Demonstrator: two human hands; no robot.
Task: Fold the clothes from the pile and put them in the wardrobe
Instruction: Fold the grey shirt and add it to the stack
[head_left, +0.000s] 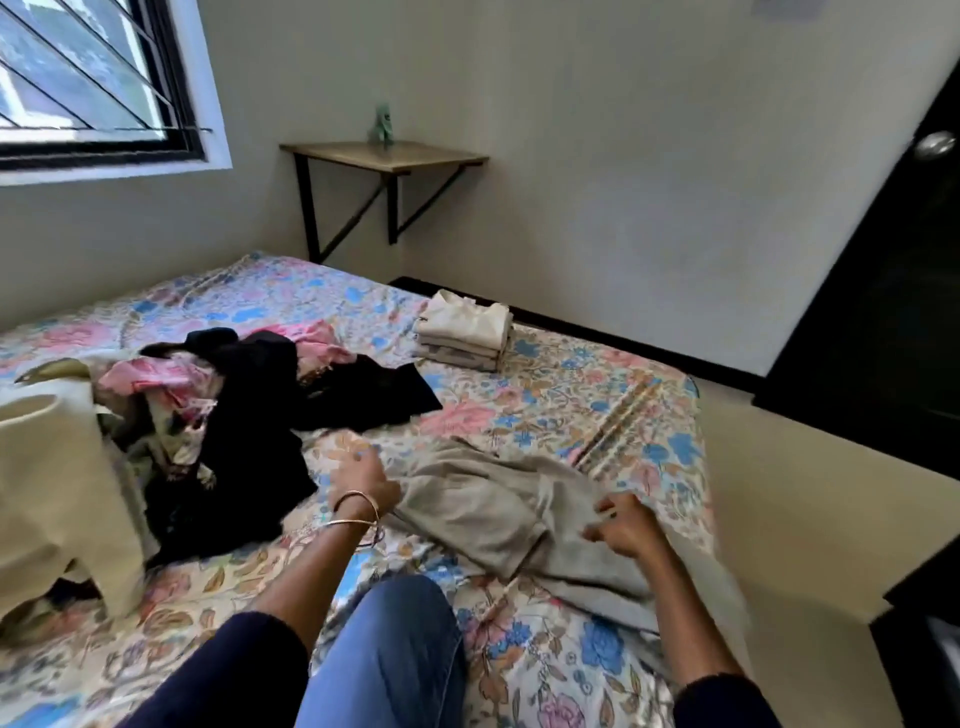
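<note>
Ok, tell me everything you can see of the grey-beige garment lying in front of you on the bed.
The grey-beige soft cloth garment lies spread and wrinkled on the floral bedsheet, partly folded, with one layer lapped over another and its near edge trailing toward the bed's right side. It looks like thin plain fabric without print. The left hand, which wears bangles, rests at its left edge; the right hand grips its right part with curled fingers. It lies apart from the dark clothes pile.
</note>
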